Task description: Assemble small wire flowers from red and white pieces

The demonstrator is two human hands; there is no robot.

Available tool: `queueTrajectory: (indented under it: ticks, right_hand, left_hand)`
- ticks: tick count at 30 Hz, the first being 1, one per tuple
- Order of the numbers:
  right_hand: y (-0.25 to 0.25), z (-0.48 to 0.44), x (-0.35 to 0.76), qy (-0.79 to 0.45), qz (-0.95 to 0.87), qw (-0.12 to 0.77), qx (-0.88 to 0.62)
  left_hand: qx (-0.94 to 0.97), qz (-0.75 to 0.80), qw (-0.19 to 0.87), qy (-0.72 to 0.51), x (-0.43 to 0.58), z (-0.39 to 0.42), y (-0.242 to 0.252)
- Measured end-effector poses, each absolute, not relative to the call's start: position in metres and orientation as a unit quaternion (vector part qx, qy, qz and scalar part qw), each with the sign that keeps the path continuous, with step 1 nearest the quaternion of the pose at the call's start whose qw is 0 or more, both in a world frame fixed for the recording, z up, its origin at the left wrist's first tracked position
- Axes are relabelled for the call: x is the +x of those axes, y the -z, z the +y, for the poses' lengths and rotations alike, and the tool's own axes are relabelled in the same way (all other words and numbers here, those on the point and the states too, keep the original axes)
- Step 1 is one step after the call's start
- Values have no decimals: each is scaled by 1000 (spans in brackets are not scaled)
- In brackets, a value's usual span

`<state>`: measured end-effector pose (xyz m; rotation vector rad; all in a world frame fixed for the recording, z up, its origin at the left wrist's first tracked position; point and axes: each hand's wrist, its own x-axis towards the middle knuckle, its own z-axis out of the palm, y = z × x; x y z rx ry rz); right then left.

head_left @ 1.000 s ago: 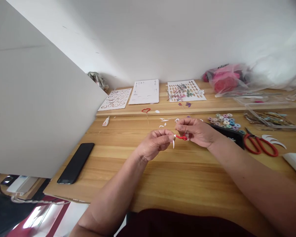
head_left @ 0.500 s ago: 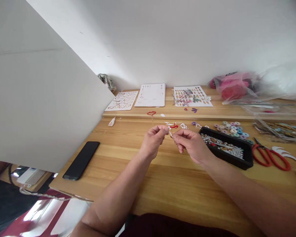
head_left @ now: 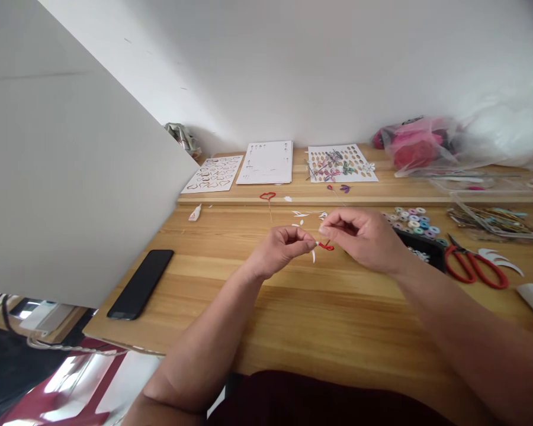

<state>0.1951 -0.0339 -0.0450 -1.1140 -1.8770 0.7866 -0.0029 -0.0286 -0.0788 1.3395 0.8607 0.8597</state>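
Note:
Over the middle of the table, my left hand (head_left: 279,251) is closed in a pinch. At its fingertips a small red looped piece (head_left: 327,247), wire or cord by its look, sticks out to the right with a bit of white at its base. A thin white strip (head_left: 313,257) hangs just below those fingertips. My right hand (head_left: 363,238) is raised just above and right of the red piece, thumb and fingertips pressed together; whatever lies between them is too small to make out. The right hand and forearm partly cover a black tray (head_left: 433,251) of small beads.
Red-handled scissors (head_left: 475,263) and curved white pieces lie at the right, near several thread spools (head_left: 413,223). A phone (head_left: 141,284) lies at the left, a small glue bottle (head_left: 195,213) beyond it. Pattern sheets (head_left: 265,161) and a red heart-shaped loop (head_left: 267,196) occupy the rear ledge.
My right hand has lifted away from the left fingertips, up and right, covering more of the tray. The red looped piece now shows beside the left fingertips. The view has shifted slightly.

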Motion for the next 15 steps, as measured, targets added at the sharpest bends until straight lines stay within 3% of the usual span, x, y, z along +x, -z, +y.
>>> queueTrajectory:
  ticks: [5,9,15]
  right_hand:
    - [60,-16,206,-446,-674,393,-439]
    - [79,-11,199,-559,-588,401,-426]
    - [85,-26,180,-489,-659,379,-427]
  left_hand:
    - [546,332,689,-344,-4,-33,76]
    - [478,322,710,-404,-2,-31,78]
    - [421,361,662,-505,-1,-25,81]
